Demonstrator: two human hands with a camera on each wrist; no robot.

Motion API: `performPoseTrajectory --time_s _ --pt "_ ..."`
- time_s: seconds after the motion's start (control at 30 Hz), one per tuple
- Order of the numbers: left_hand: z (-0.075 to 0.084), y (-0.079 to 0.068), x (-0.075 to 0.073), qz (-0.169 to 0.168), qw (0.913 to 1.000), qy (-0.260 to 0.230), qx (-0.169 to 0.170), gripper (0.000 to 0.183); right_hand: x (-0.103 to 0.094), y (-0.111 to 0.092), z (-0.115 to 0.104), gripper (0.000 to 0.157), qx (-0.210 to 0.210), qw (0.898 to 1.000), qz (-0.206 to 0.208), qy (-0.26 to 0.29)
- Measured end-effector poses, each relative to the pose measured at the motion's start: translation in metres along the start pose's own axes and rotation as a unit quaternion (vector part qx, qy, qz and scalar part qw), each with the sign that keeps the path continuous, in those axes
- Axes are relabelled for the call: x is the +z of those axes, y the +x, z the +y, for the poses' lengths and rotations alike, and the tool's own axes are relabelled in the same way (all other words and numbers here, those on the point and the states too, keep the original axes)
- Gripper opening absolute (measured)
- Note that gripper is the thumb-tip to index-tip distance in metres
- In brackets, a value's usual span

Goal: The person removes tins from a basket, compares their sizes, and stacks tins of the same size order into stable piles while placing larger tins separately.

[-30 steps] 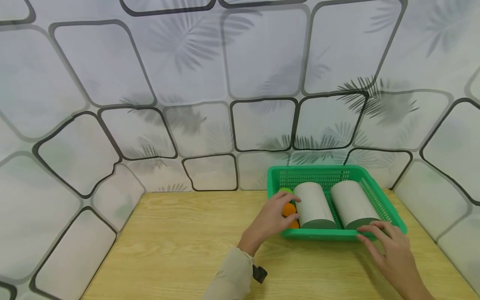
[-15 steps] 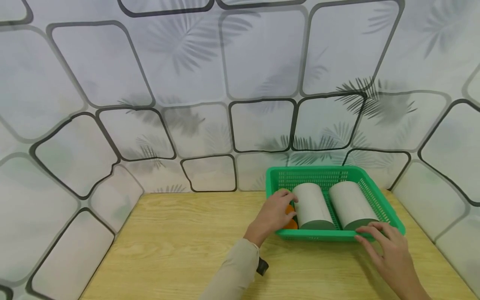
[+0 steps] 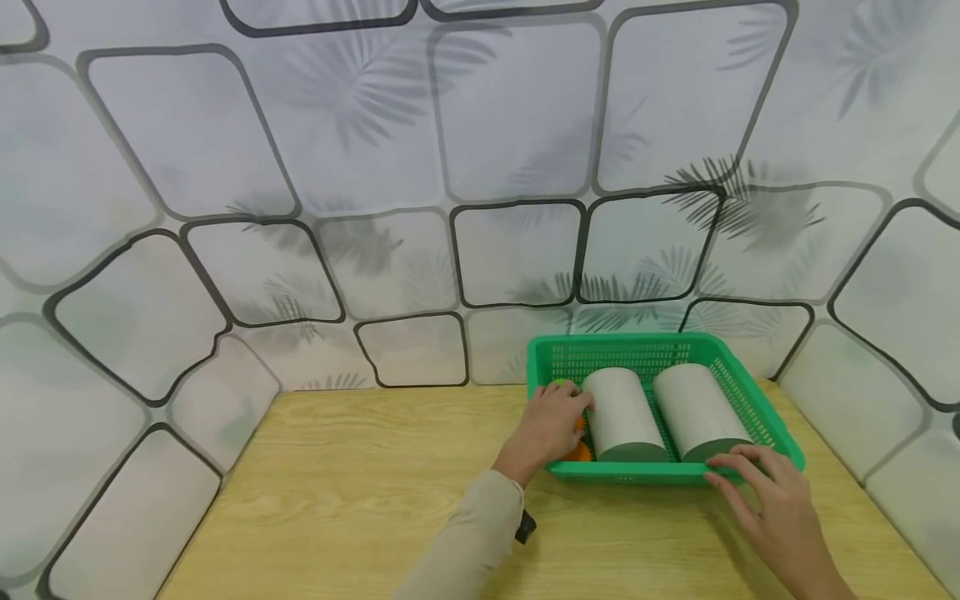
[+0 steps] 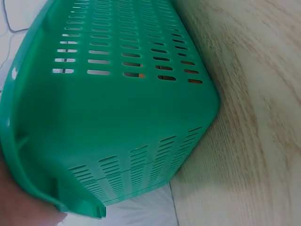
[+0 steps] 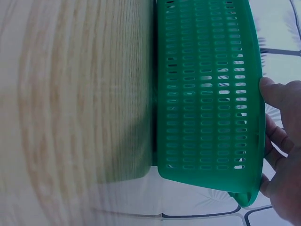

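Note:
A green plastic basket (image 3: 637, 472) stands on the table, holding two white cylinders (image 3: 622, 407) with dark green ends, lying side by side. My left hand (image 3: 543, 429) reaches over its left rim, fingers and thumb curved around a round orange object (image 3: 579, 423) that they mostly cover. Another orange object (image 3: 579, 452) lies nearer the front, and a bright green one (image 3: 559, 382) peeks out behind the fingers. At the front right, my right hand (image 3: 776, 500) pinches the basket's rim, thumb outside and fingers inside. The left wrist view shows mainly the basket's slotted wall (image 4: 117, 108).
A light wood-grain table (image 3: 360, 483) extends left of the basket. Behind and at both sides rise walls (image 3: 375, 167) covered in a stone-and-leaf pattern. The basket's back edge is close to the rear wall.
The left hand has sunk a little further over the orange object, its thumb and fingers drawing closer together and hiding more of it. The right hand stays at the rim. The head view has shifted slightly.

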State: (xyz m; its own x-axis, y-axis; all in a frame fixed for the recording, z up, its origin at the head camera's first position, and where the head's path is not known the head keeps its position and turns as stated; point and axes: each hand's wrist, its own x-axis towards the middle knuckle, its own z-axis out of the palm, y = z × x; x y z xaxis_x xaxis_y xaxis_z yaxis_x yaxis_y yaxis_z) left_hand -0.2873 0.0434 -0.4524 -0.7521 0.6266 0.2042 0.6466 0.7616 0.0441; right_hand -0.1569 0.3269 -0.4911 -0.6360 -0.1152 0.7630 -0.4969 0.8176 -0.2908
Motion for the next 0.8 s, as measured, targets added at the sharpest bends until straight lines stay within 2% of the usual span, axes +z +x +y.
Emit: performPoseTrajectory --time_s 0.23,0.57,0.67,0.8 --pt "0.005 0.007 0.000 -0.047 0.9961 0.072 -0.015 0.040 0.000 0.002 -0.001 0.065 0.001 1.000 0.002 0.001" --pt "0.013 0.017 0.005 -0.115 0.9870 0.103 -0.046 0.037 0.001 -0.001 -0.001 0.063 -0.004 1.000 0.011 -0.010" --pt "0.014 0.018 0.006 -0.126 0.9835 0.120 -0.050 0.034 0.001 -0.002 -0.001 0.047 -0.007 1.000 0.012 -0.008" --pt "0.015 0.020 0.009 -0.126 0.9817 0.132 -0.054 0.029 0.001 -0.002 -0.001 0.047 -0.005 1.000 0.010 -0.009"
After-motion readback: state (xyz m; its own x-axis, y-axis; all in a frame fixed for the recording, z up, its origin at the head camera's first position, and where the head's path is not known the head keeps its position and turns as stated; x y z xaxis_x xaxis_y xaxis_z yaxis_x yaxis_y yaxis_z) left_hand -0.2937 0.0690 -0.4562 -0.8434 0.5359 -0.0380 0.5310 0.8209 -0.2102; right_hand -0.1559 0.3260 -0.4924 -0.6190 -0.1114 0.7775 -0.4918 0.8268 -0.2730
